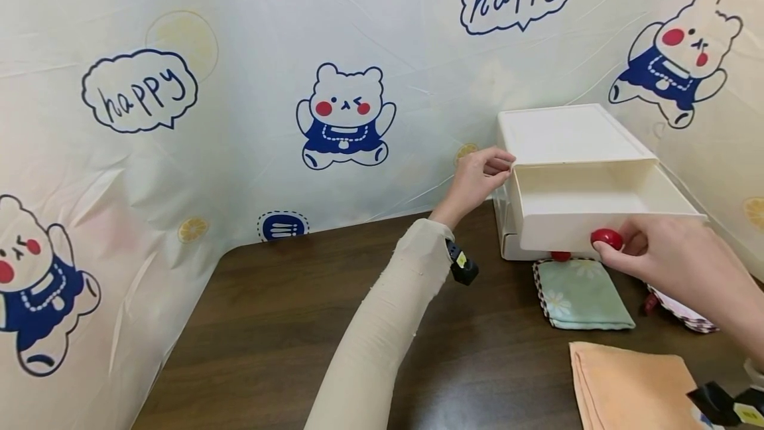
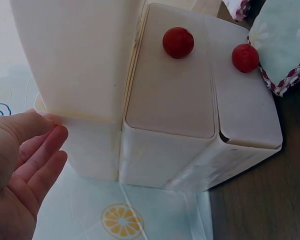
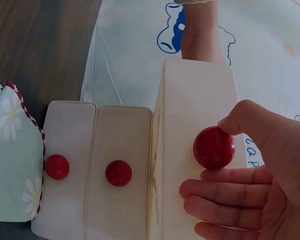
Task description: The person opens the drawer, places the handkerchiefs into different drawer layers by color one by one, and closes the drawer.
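A white drawer cabinet [image 1: 575, 135] stands at the back right of the table, its top drawer [image 1: 555, 232] pulled well out and its inner floor bare. My right hand [image 1: 680, 254] pinches the round red knob [image 3: 214, 148] on that drawer's front, thumb above and forefinger below it. At the cabinet's upper left edge, my left hand [image 1: 477, 174] touches with its fingertips, the other fingers slightly bent. Below the pulled-out drawer, the middle drawer [image 2: 170, 90] and bottom drawer [image 2: 250, 100] are closed, each with a red knob.
A folded green cloth [image 1: 585, 294] with white flowers lies before the cabinet. Nearer me is a folded orange cloth [image 1: 633, 383]. A pale cloth with a checked edge [image 1: 686, 310] lies partly under my right hand. A printed curtain [image 1: 239, 171] hangs behind the brown table [image 1: 286, 324].
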